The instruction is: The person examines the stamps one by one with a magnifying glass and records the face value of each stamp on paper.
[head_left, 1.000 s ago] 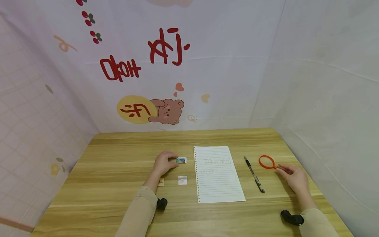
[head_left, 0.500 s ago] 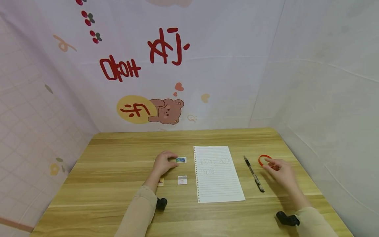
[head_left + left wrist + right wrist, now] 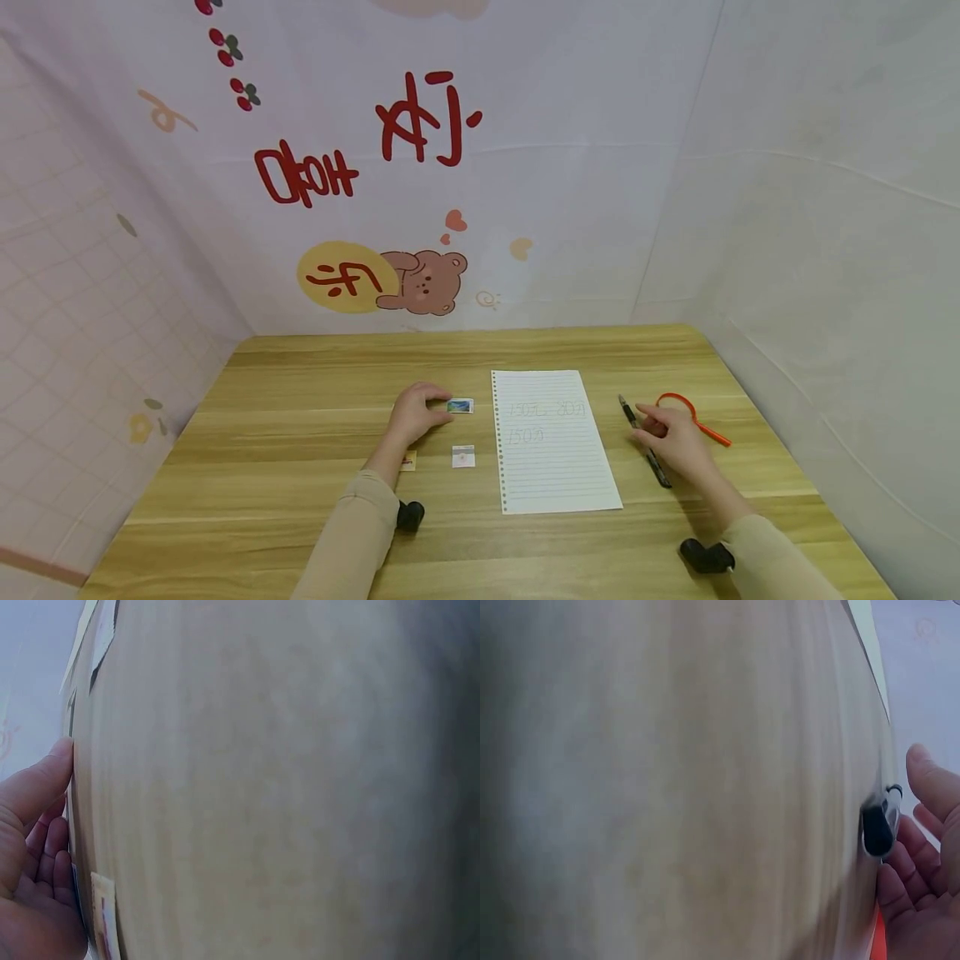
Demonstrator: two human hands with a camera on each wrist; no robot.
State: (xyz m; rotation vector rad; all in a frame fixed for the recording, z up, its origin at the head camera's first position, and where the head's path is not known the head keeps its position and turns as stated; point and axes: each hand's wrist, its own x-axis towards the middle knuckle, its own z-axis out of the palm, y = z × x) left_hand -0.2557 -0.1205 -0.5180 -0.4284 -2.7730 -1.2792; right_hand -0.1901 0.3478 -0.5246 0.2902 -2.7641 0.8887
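Observation:
My left hand point(image 3: 420, 412) rests on the table, thumb and index fingertips right at the left edge of a small blue-green postage stamp point(image 3: 460, 406). A pale stamp with a grey band point(image 3: 463, 457) lies nearer to me, and a yellowish stamp point(image 3: 408, 461) shows partly beside the left wrist. Over a black-and-clear pen point(image 3: 660, 472) hovers my right hand point(image 3: 675, 437), thumb and fingers apart on either side of it. In the right wrist view a gap shows between the thumb and the pen point(image 3: 879, 829). The red magnifying glass point(image 3: 712, 434) lies behind that hand, its rim partly hidden.
A sheet of lined, hole-punched paper point(image 3: 558, 475) with some handwriting lies between the hands. Printed cloth point(image 3: 562, 208) hangs behind the wooden table point(image 3: 300, 433) and along both sides. A black wrist camera point(image 3: 707, 556) sits at each sleeve.
My right hand has left the magnifying glass's handle and moved left to the pen, leaving the glass on the table. The left hand stays in place by the stamp.

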